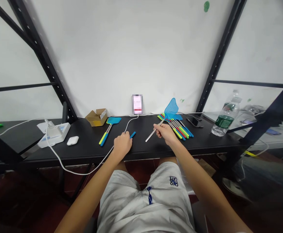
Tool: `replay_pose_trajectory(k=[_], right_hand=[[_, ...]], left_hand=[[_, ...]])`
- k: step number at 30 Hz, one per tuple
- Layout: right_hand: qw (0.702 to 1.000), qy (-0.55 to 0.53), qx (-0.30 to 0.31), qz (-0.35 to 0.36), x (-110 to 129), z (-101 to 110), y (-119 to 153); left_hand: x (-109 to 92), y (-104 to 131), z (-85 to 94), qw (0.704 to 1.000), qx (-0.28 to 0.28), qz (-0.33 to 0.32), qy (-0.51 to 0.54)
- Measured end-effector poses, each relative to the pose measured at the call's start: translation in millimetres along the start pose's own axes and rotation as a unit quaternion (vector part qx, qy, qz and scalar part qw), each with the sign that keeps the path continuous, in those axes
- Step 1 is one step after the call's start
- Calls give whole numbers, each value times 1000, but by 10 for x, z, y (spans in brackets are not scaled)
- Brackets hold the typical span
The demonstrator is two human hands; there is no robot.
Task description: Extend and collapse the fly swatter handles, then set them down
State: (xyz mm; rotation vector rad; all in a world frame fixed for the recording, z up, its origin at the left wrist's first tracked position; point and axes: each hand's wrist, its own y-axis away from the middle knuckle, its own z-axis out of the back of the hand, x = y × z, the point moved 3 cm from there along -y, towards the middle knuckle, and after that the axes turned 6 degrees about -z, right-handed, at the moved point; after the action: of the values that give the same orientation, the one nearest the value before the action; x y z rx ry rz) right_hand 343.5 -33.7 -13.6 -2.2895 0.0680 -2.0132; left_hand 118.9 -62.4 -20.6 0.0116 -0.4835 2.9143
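In my left hand (pixel 122 144), closed low over the front of the black table, is a blue handle grip (pixel 133 134); its end sticks out to the right of my fist. A blue fly swatter (pixel 171 109) is pinched by its thin metal rod in my right hand (pixel 164 132). Its mesh head tilts up to the right, and the bare rod end points down left toward my left hand, apart from the grip. Just behind my right hand lies a pile of fly swatters (pixel 181 129) with coloured handles. Left of my left hand rest swatters (pixel 105 137) with yellow and blue handles.
An open cardboard box (pixel 96 118), a white earphone case (pixel 73 140) and a power strip (pixel 55 134) are at the left. A phone (pixel 137 104) leans on the wall, its white cable (pixel 105 158) running past my left hand. Another phone (pixel 195 122) and water bottles (pixel 226 118) stand right.
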Motion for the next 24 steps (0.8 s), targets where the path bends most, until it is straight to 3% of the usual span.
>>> replay_pose_trajectory(k=[3, 8, 12, 16, 21, 24], right_hand=[[999, 27, 5, -17, -34, -37, 9], [1000, -17, 7, -4, -26, -62, 15], [998, -58, 32, -1, 16, -140, 65], [995, -79, 56, 9, 74, -253, 162], [992, -106, 64, 27, 139, -350, 254], [988, -143, 36, 46, 173, -323, 247]], left_hand=[[4, 10, 58, 1000, -9, 5, -2], [-56, 56, 191, 999, -45, -3, 30], [-233, 152, 321, 974, -99, -95, 181], [-458, 254, 385, 920, -50, -192, 338], [-536, 281, 397, 901, -12, -192, 388], [-512, 281, 410, 893, 9, -189, 409]])
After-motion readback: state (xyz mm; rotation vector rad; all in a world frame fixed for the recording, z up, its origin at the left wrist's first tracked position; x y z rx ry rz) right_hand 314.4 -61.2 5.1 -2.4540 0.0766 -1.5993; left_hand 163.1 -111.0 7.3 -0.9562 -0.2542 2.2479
